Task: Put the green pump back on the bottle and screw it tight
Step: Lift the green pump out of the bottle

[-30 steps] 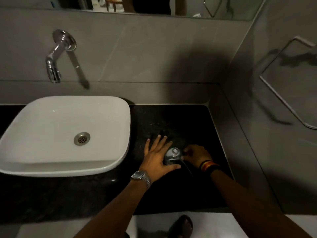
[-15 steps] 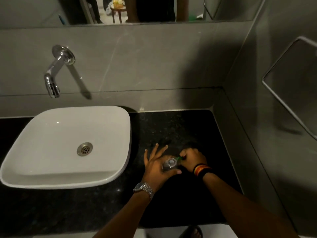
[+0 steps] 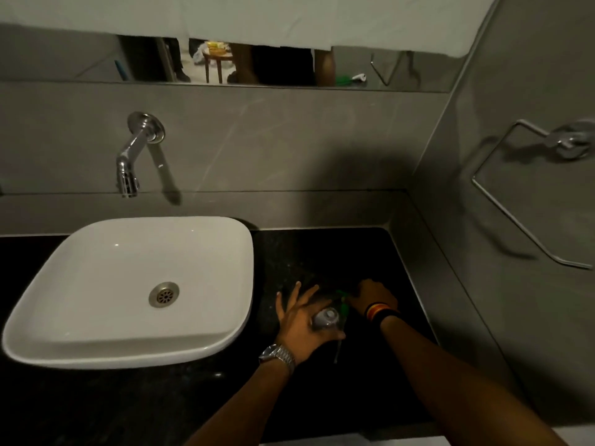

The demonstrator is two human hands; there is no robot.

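Grasping the clear bottle [image 3: 325, 318] was the left hand [image 3: 301, 320], whose thumb was pressed against the near side of the bottle while its fingers [image 3: 297, 296] were spread out over the far side. The bottle was held just above or on the dark table [image 3: 370, 252]; which one could not be told. The right hand [image 3: 373, 292] was clenched around the green pump [image 3: 342, 299], of which only a small green part was seen between the two hands. The pump was kept just beside the bottle's top, and its thin tube [image 3: 337, 349] appeared to hang down near the bottle. A metal watch [image 3: 277, 354] was worn on the left wrist and striped bands [image 3: 380, 310] on the right wrist. Left of the hands, a white sink [image 3: 128, 333] was placed on the table, under a chrome tap [image 3: 132, 159] fixed on the grey wall. A metal towel ring [image 3: 521, 201] was mounted on the side wall at the right.
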